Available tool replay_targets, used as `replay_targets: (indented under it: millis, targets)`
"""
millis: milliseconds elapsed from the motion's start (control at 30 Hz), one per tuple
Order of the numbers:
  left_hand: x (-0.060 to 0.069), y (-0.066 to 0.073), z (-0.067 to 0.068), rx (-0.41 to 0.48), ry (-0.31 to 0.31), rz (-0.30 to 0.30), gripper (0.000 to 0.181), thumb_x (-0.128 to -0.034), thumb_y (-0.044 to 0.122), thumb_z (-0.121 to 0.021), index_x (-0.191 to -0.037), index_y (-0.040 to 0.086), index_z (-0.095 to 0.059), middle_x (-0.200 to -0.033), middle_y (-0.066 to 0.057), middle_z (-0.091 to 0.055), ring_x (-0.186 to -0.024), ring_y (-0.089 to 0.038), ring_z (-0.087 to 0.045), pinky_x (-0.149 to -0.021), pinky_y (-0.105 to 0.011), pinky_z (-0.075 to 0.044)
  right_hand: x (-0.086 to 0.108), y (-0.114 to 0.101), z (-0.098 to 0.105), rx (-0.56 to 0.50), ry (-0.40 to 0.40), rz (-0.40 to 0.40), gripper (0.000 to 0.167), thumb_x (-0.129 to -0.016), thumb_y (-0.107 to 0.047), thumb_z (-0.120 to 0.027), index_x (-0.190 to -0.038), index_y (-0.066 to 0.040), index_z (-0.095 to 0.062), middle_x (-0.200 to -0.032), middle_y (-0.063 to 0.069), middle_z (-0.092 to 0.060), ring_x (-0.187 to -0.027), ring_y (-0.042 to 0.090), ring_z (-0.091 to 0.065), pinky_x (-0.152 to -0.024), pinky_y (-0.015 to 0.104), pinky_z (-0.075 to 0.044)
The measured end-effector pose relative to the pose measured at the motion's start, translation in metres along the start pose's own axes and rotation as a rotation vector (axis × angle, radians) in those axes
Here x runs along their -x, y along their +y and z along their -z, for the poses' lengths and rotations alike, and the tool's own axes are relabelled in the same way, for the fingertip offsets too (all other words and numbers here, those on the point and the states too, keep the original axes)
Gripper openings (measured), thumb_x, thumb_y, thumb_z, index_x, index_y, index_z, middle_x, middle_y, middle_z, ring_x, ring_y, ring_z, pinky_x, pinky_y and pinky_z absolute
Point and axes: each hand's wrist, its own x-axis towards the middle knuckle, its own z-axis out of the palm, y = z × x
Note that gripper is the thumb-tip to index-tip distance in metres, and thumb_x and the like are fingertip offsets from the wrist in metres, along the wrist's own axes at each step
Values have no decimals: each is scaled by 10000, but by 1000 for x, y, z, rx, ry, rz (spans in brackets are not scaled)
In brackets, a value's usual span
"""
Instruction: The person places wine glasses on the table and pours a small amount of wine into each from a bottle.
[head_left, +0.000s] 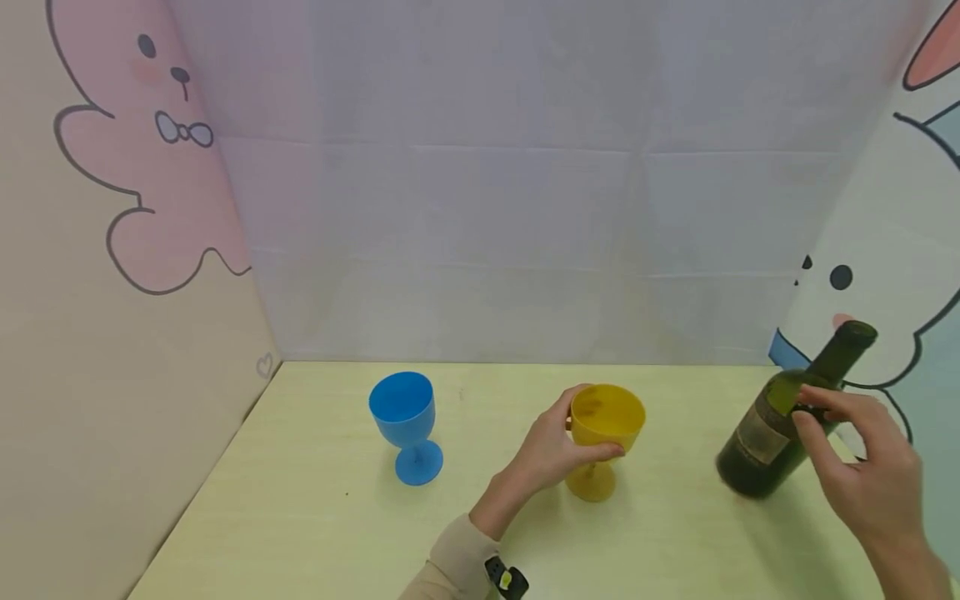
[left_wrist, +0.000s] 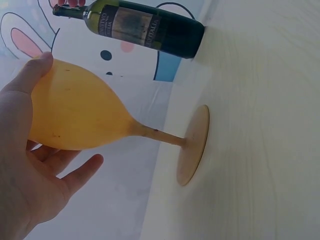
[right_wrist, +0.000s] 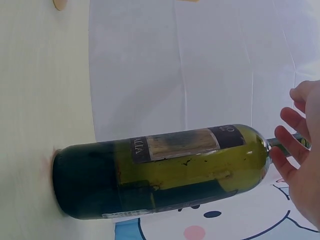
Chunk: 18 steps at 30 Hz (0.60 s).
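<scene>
My left hand (head_left: 557,446) grips a yellow goblet (head_left: 606,421) round its bowl, thumb on the near side and fingers behind. The goblet is upright; whether its foot touches the table I cannot tell. At the right, a dark green wine bottle (head_left: 759,442) with a label stands on the table, dark in its lower part. Beside the bottle's neck is my right hand (head_left: 873,475), its fingers loosely bent and spread; in the right wrist view the fingertips (right_wrist: 282,162) lie close to the neck. Contact there is unclear. A blue goblet (head_left: 405,421) stands upright left of my left hand.
A pale yellow wooden table (head_left: 300,517) carries everything. Behind it hangs a creased whitish sheet (head_left: 525,208). Side walls with cartoon animals (head_left: 180,167) flank the table left and right. My left wrist wears a dark band (head_left: 507,577).
</scene>
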Motion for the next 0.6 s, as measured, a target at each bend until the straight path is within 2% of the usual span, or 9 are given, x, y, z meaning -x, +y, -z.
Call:
replay_targets:
  millis: [167,333,400,600]
  targets:
    - [0,-3,2,1,9,-1,808,-759,483,-835,-1440,332,-427,-1261,138,-598,-1018,-46,-571,-853,-233,-500,5,3,0,21,60,-89,272,-865,11,-689,-1130,73,-687,-1120,-225,-621,-1015,-142,-500,-879,54,-362]
    - [0,-5,1,7,7,10,802,-763,469,-835,-1440,340,-425,-1258,140,-597,-1021,-48,-578,-852,-236,-504,12,5,1,85,69,-245,357,-827,114,-683,-1181,87,-646,-1121,-344,-482,-1043,-148,-460,-832,35,-358]
    - [-1,-5,0,10,5,14,807,-762,470,-836,-1443,343,-422,-1259,140,-597,-1021,-46,-580,-851,-232,-504,15,6,2,100,70,-288,390,-832,110,-681,-1217,79,-628,-1136,-354,-442,-1054,-148,-447,-823,32,-354]
    - [1,-4,-3,13,19,14,812,-750,481,-842,-1435,361,-424,-1247,145,-598,-1015,-36,-578,-849,-224,-506,20,7,1,94,86,-366,534,-858,0,-705,-1363,-109,-567,-1234,-316,-364,-1086,-128,-401,-838,51,-332]
